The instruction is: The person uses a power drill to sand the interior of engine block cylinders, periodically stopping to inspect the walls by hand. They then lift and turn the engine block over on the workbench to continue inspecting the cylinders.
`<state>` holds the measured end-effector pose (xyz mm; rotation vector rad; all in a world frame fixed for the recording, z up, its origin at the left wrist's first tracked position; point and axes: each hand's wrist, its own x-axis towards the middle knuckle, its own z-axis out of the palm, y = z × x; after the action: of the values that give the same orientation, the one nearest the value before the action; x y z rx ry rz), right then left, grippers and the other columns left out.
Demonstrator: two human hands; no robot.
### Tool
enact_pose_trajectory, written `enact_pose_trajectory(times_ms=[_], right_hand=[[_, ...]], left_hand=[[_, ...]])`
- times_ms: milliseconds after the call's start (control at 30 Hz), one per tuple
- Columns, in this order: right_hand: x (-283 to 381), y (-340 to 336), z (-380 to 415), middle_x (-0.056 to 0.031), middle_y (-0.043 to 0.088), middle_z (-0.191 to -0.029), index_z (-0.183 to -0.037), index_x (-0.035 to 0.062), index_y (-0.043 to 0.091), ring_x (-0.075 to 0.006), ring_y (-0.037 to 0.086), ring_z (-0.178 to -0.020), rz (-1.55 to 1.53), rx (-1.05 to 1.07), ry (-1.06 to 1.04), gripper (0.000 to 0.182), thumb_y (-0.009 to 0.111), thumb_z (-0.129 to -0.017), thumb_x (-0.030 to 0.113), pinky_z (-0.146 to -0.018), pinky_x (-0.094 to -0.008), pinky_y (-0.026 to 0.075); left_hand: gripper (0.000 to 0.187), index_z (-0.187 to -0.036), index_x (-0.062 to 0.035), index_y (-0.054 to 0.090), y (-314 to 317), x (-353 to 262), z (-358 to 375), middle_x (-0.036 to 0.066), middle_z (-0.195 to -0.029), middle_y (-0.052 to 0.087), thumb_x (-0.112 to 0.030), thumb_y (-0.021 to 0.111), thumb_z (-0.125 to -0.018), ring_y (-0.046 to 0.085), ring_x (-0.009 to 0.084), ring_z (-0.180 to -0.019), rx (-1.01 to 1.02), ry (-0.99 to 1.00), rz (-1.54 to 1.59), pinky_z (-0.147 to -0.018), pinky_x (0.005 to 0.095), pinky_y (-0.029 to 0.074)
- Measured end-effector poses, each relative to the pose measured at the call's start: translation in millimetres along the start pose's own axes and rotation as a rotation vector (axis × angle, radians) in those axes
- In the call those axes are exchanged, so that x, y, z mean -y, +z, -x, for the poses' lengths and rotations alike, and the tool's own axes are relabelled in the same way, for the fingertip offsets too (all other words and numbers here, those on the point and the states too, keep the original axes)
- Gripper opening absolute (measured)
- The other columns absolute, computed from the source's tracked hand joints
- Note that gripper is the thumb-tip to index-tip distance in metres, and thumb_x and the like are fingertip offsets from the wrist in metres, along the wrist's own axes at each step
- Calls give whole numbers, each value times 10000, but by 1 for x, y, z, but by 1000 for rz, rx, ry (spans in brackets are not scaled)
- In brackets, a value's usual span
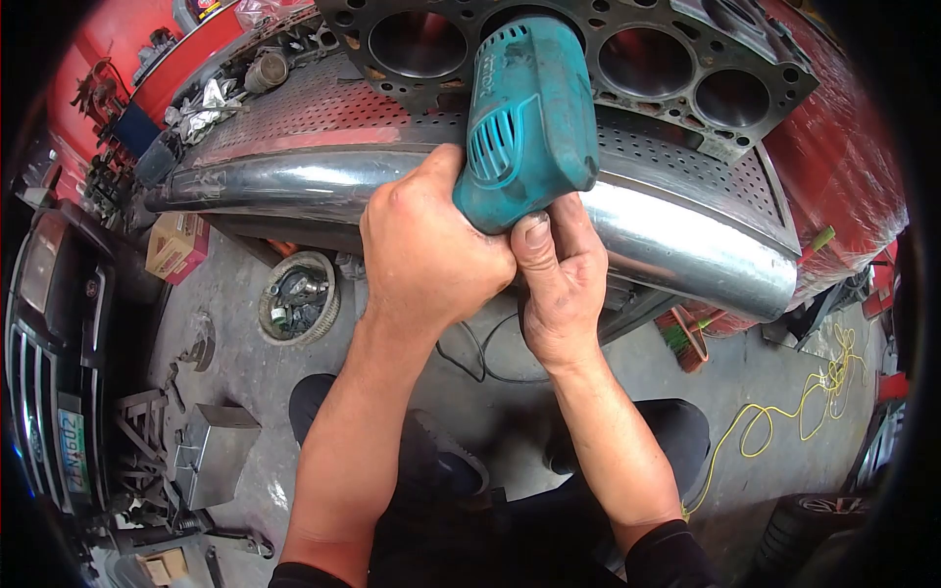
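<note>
A teal power drill (544,108) is held in front of me, its front end over one bore of a metal engine block (774,113). My left hand (421,230) is wrapped closed round the drill's handle. Under the handle's lower end, my right hand (564,279) is closed on it too, with the thumb pressed against the base and the fingers partly hidden behind. Several round cylinder bores show in the block's top face. The drill body covers its own tip and most of the bore beneath it.
The block rests on a perforated metal bench (323,108) with a rounded shiny edge (686,235). On the floor are a round basin of parts (299,335), a brush (681,338) and a yellow cord (755,421). A vehicle front (59,343) stands at left.
</note>
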<state>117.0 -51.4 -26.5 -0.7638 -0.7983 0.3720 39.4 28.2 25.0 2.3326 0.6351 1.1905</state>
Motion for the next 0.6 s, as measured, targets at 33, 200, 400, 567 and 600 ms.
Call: enact_pose_trajectory(times_ms=[33, 200, 400, 567, 600], right_hand=[[1, 0, 0, -86, 572, -1376, -1474, -28, 475, -179, 524, -1253, -3, 3, 10, 685, 692, -996, 412, -1107, -334, 380], [7, -2, -2, -76, 570, -1381, -1489, -19, 465, -167, 525, -1249, -7, 9, 44, 688, 688, -999, 410, -1098, -327, 388], [7, -1, -4, -45, 586, -1337, -1499, -7, 456, -119, 542, -1165, -55, 3, 60, 685, 682, -1004, 408, -1002, -276, 431], [10, -4, -5, 2, 616, -1193, -1478, 3, 480, -54, 521, -950, -44, 17, 86, 649, 681, -1007, 401, -818, -218, 428], [11, -4, -5, 8, 617, -1172, -1472, 4, 487, -46, 510, -920, -39, 19, 88, 641, 681, -1008, 401, -792, -211, 418]], left_hand=[[465, -1090, 22, 693, 1, 0, -1, 164, -868, 756, -238, 837, -733, 740, 198, -812, -2, 2, -5, -765, 352, 569], [436, -1062, 13, 693, 2, -1, -2, 160, -834, 748, -233, 832, -730, 733, 195, -776, -7, -6, -39, -732, 355, 568], [422, -1045, 10, 692, 2, -5, -6, 143, -775, 737, -225, 829, -722, 729, 202, -727, 1, -33, -64, -685, 361, 568], [404, -953, 6, 664, 3, -6, -6, 172, -727, 709, -248, 842, -694, 713, 281, -698, 18, -89, -60, -664, 406, 564], [412, -890, -3, 642, 3, -7, -6, 200, -730, 699, -277, 854, -667, 707, 364, -729, 24, -121, -27, -691, 450, 560]])
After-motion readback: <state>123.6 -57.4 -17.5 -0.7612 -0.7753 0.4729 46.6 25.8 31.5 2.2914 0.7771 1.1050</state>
